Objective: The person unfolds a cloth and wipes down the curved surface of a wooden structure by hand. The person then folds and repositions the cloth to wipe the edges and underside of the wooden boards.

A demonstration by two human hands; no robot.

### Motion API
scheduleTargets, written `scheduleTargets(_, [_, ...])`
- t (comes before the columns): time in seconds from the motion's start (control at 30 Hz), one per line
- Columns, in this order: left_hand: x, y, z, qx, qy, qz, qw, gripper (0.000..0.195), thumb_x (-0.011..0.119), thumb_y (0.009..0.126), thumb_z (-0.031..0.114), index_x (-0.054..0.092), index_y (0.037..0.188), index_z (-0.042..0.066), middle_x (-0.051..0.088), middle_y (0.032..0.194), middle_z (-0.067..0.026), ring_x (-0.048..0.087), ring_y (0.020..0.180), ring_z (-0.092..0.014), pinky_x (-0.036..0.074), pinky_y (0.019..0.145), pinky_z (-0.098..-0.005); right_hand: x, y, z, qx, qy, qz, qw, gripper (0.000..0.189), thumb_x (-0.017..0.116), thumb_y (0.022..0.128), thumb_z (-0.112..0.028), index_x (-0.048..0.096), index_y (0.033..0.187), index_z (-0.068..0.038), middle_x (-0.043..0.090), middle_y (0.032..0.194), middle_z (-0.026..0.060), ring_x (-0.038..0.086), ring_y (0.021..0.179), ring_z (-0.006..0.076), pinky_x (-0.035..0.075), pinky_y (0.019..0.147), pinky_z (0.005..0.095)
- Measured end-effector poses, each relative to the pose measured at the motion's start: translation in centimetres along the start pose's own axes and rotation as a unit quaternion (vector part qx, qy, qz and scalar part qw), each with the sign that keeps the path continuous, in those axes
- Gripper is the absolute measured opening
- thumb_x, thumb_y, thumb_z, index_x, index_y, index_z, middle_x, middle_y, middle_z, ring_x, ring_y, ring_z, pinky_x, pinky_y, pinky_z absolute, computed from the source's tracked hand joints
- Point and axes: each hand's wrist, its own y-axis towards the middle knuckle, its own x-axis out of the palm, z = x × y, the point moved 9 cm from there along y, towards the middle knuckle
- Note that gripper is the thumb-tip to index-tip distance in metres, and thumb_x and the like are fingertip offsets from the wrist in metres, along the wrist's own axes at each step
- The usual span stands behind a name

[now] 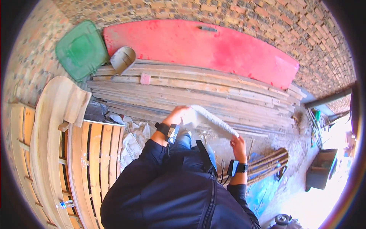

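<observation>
A long, pale, fluffy or rope-like roll (216,121) stretches between my two hands in front of my body; its exact kind is unclear. My left hand (178,114) closes on its upper left end, where whitish material looks blurred. My right hand (238,144) grips the lower right end with the fingertips. Both wrists wear black straps with small devices. Beyond the roll lies a stack of long wooden boards (194,91) on the floor.
A red panel (200,48) leans on the brick wall beside a green bin lid (83,48). Slatted wood (97,143) and a curved wooden board (47,137) are at left, with a plastic bottle (67,204). Bundled poles (266,163) lie right, near a dark container (321,169).
</observation>
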Motion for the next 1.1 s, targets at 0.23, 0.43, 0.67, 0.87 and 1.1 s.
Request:
scheduleTargets(0.23, [3.2, 0.1, 5.1, 0.085, 0.134, 0.055, 0.986, 0.016, 0.050, 0.076, 0.022, 0.055, 0.080, 0.007, 0.050, 0.067, 0.0048, 0.043, 0.058, -0.003, 0.033, 0.051, -0.0168, 3.4, 2.2, -9.3, -0.121, 0.015, -0.012, 0.993, 0.022, 0.044, 0.083, -0.011, 0.046, 0.102, -0.001, 0.056, 0.091, 0.0107, 0.058, 0.081, 0.0255, 0.051, 0.060, 0.0316])
scheduleTargets(0.43, [0.7, -5.6, 3.6, 0.148, 0.147, 0.228, 0.951, 0.024, 0.049, 0.078, 0.017, 0.055, 0.094, -0.001, 0.057, 0.085, -0.0025, 0.052, 0.078, -0.009, 0.039, 0.070, -0.0214, 4.7, 6.9, -8.6, -0.056, -0.022, -0.136, 0.989, 0.019, 0.043, 0.082, -0.006, 0.047, 0.100, 0.001, 0.057, 0.090, 0.0126, 0.059, 0.079, 0.0251, 0.049, 0.066, 0.0299])
scheduleTargets(0.67, [-3.4, -16.2, -5.8, 0.134, 0.061, 0.450, 0.881, 0.027, 0.050, 0.078, 0.013, 0.052, 0.101, -0.001, 0.057, 0.089, -0.0055, 0.053, 0.080, -0.012, 0.041, 0.067, -0.0233, 9.1, 8.5, -3.5, 0.044, -0.140, -0.271, 0.951, 0.017, 0.047, 0.080, -0.005, 0.051, 0.095, 0.001, 0.057, 0.081, 0.0075, 0.060, 0.071, 0.0182, 0.045, 0.062, 0.0243])
scheduleTargets(0.87, [-3.5, -23.4, -11.5, 0.212, -0.065, 0.543, 0.810, 0.027, 0.049, 0.079, 0.012, 0.052, 0.102, -0.001, 0.057, 0.090, -0.0068, 0.054, 0.079, -0.014, 0.042, 0.069, -0.0243, 14.1, 6.4, -0.1, 0.075, -0.203, -0.371, 0.903, 0.021, 0.048, 0.079, -0.005, 0.049, 0.099, 0.003, 0.057, 0.084, 0.0097, 0.059, 0.076, 0.0188, 0.044, 0.064, 0.0252])
scheduleTargets(1.1, [-4.1, -30.9, -14.7, 0.254, -0.128, 0.595, 0.752, 0.027, 0.051, 0.079, 0.012, 0.051, 0.102, -0.003, 0.057, 0.091, -0.0074, 0.053, 0.081, -0.014, 0.041, 0.072, -0.0251, 21.0, 2.3, 3.5, 0.104, -0.238, -0.458, 0.850, 0.022, 0.048, 0.079, -0.005, 0.048, 0.100, 0.003, 0.057, 0.087, 0.0110, 0.059, 0.078, 0.0189, 0.044, 0.066, 0.0254])
